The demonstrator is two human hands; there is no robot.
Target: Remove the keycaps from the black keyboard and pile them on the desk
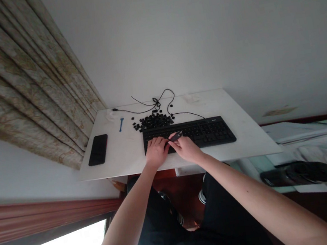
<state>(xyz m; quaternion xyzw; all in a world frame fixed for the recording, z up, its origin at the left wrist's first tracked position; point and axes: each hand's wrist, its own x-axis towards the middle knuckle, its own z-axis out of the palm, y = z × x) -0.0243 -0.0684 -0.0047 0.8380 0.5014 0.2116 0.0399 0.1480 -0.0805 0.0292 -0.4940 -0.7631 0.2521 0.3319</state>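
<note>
A black keyboard [211, 131] lies along the table's front part, with keycaps on its middle and right; its left part is partly covered by my hands. My left hand [156, 151] rests on the keyboard's left part, fingers laid over it and thumb close to my right fingertips. My right hand [188, 149] is closed around a short dark stick-like tool [175, 136] with a paler tip pointing right; its exact kind is too small to tell. Behind the keyboard's left half is a loose heap of black keycaps [155, 120]. What lies under my fingers is hidden.
A coiled black cable [157, 103] runs from the keyboard across the back of the white table [247, 142]. A blue tool [121, 124] and a black phone [98, 150] lie on the left. Right of the table, a black object [301, 172] sits on a lower surface. Curtains [18, 71] hang left.
</note>
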